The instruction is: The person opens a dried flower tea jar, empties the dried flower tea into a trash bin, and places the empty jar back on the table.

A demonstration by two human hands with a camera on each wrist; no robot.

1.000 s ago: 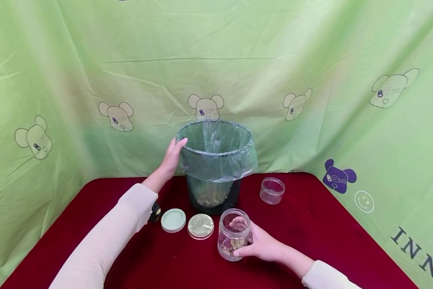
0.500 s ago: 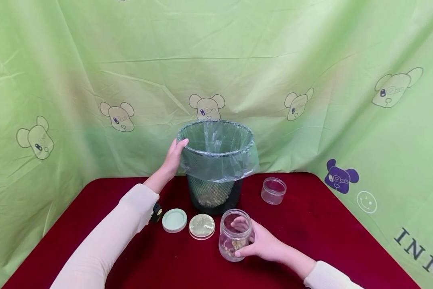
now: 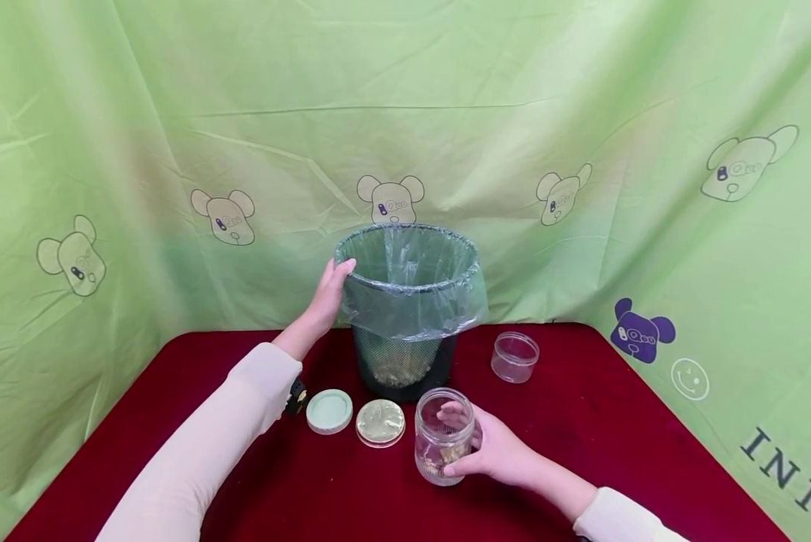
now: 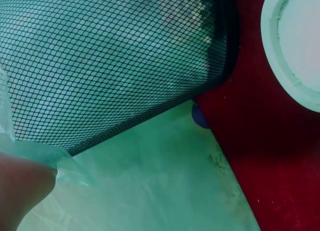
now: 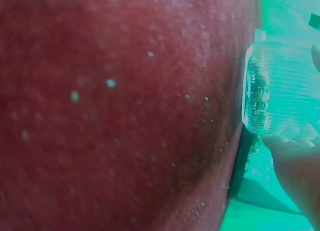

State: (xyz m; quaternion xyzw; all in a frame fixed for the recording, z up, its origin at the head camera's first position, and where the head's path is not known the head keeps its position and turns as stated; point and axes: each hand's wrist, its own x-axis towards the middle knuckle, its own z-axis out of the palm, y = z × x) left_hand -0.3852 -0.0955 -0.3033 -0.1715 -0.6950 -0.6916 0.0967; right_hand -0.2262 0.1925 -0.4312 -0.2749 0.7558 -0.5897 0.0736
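Note:
In the head view my left hand point(image 3: 328, 295) grips the left rim of a black mesh waste bin point(image 3: 412, 369), thumb over the edge. A clear plastic bin liner point(image 3: 419, 312) is folded over that rim, and dry scraps show through the mesh low down. My right hand point(image 3: 500, 452) holds a clear ribbed jar point(image 3: 439, 452) from its right side, in front of the bin. The jar is upright and lidless, with some brownish bits at its bottom. In the right wrist view the jar point(image 5: 280, 86) appears at the right edge, close over the table.
A pale green lid point(image 3: 329, 411) and a shiny gold-coloured disc-shaped lid point(image 3: 381, 422) lie in front of the bin. A small clear tub point(image 3: 515, 357) stands right of it. Green printed cloth point(image 3: 405, 90) rises behind the red-covered table point(image 3: 297, 497).
The jar and my right hand have risen very slightly. My left hand keeps its place on the bin rim. The whole head view has drifted a little.

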